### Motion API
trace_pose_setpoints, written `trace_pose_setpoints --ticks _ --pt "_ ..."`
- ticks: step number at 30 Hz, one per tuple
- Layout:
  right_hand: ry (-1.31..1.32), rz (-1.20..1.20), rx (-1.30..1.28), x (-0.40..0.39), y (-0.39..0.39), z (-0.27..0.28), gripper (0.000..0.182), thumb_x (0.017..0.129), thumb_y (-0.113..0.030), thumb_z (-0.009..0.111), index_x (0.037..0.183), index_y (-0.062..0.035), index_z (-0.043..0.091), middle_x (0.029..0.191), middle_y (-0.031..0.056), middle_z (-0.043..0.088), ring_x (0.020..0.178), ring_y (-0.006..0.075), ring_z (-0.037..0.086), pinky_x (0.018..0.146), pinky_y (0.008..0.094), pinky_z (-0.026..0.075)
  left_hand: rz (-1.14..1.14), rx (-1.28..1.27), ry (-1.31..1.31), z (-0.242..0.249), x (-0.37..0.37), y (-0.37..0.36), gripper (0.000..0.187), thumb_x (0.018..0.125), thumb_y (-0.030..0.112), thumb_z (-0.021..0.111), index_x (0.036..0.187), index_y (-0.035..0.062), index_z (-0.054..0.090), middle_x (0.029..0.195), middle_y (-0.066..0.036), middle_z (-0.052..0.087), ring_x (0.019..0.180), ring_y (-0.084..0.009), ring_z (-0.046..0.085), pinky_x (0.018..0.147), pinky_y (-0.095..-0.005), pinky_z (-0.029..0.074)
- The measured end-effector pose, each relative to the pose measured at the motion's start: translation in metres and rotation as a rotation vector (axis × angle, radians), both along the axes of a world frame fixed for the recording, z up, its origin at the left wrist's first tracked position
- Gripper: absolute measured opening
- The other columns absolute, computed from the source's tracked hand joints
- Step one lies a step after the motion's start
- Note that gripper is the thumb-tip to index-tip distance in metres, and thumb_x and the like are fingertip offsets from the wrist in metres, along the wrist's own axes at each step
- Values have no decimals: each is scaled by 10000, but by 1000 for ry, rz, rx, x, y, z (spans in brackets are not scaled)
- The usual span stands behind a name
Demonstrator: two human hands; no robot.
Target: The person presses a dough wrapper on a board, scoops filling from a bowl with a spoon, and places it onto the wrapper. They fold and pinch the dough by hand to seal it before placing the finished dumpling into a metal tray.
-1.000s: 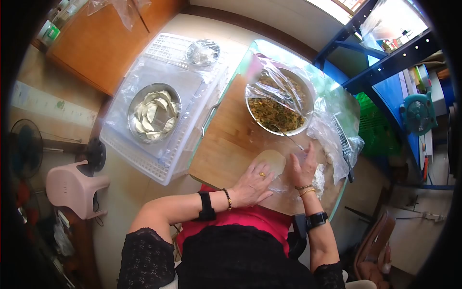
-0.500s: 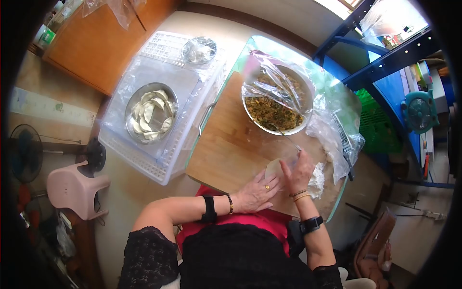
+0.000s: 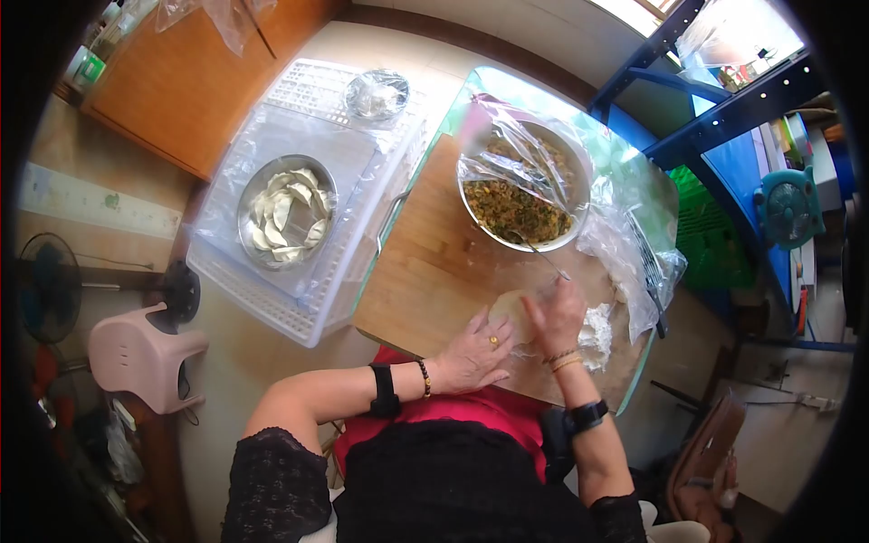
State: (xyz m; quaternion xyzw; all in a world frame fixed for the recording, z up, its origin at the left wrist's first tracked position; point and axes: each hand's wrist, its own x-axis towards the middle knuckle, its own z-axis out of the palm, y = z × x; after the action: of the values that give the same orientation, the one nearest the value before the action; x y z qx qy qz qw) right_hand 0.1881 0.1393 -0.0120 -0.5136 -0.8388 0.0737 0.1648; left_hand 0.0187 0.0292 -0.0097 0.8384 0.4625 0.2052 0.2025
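A thin round dough wrapper (image 3: 507, 305) lies on the wooden board (image 3: 434, 271). My left hand (image 3: 475, 348), ring on one finger, rests flat on the wrapper's near edge. My right hand (image 3: 554, 319) presses on its right side, fingers spread and blurred. A steel bowl (image 3: 518, 190) of chopped green and brown filling stands behind, half under plastic wrap, with a utensil handle (image 3: 543, 258) leaning out toward my right hand. A heap of white flour or dough (image 3: 597, 330) sits right of my right hand.
A steel pan of folded dumplings (image 3: 285, 222) rests on a white plastic crate (image 3: 299, 308) at left, with a small wrapped bowl (image 3: 378, 95) behind it. A pink stool (image 3: 136, 353) and a fan stand on the floor. Blue shelving (image 3: 706, 136) rises at right.
Both hands have slid back and forth over the wrapper. My right hand moved from its right edge onto it; the wrapper shifted slightly on the board.
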Motion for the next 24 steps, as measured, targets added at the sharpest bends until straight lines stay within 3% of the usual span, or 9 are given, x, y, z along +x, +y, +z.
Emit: trace_pose_setpoints --ticks 1,2,5,7,10,12,16,21,24 --pt "80 -93 3 4 12 -3 799 767 -364 735 1399 -21 386 1096 167 601 1029 326 541 898 422 386 24 -14 -16 1 -1 3 622 839 418 622 1260 -19 486 1316 -224 434 1297 -379 367 1115 -547 230" --pt "120 -150 -13 7 20 -6 819 757 -332 758 1414 -26 376 1050 152 605 960 315 552 858 415 420 83 -17 -35 -1 1 4 613 831 422 632 1241 -16 505 1299 -219 441 1290 -382 371 1112 -542 237" --pt "367 -228 -206 20 22 -4 807 768 -254 755 1430 -21 358 1045 159 600 905 301 561 802 406 456 165 -57 -88 2 10 15 606 836 433 626 1230 -15 518 1315 -222 438 1293 -384 371 1105 -542 253" --pt "328 -200 -126 23 13 4 786 781 -185 734 1440 -9 342 1054 169 593 875 289 569 754 393 479 110 -17 -63 -4 14 14 604 843 437 619 1229 -16 518 1330 -227 431 1307 -386 359 1103 -544 259" --pt "336 -115 -145 25 -6 26 774 775 -179 727 1427 7 354 1111 180 584 945 309 567 819 403 454 1 28 -41 -7 22 10 610 852 447 605 1235 -19 514 1362 -237 412 1336 -388 333 1098 -546 270" --pt "87 106 -13 23 -19 32 787 769 -204 723 1422 23 348 1182 188 564 1024 332 547 897 422 404 -39 30 -35 -2 23 7 619 854 454 597 1241 -21 510 1379 -241 400 1352 -387 318 1094 -548 276" --pt "-84 69 18 13 -36 8 807 774 -295 720 1417 11 340 1242 189 544 1117 341 508 946 444 348 -121 -82 28 5 17 4 643 868 461 574 1278 -27 494 1382 -242 399 1365 -381 310 1112 -549 241" --pt "-27 -102 -36 25 10 4 795 791 -332 724 1420 -16 354 1195 182 561 1100 335 522 939 445 357 -81 27 -37 -8 20 2 638 871 464 568 1271 -30 504 1367 -243 411 1357 -392 314 1131 -551 202" --pt "189 -175 -151 30 17 6 773 791 -240 719 1431 -13 350 1196 207 567 1100 353 536 916 450 388 -16 -28 -52 -4 16 0 631 867 464 573 1255 -30 513 1362 -242 415 1351 -402 316 1132 -556 199"
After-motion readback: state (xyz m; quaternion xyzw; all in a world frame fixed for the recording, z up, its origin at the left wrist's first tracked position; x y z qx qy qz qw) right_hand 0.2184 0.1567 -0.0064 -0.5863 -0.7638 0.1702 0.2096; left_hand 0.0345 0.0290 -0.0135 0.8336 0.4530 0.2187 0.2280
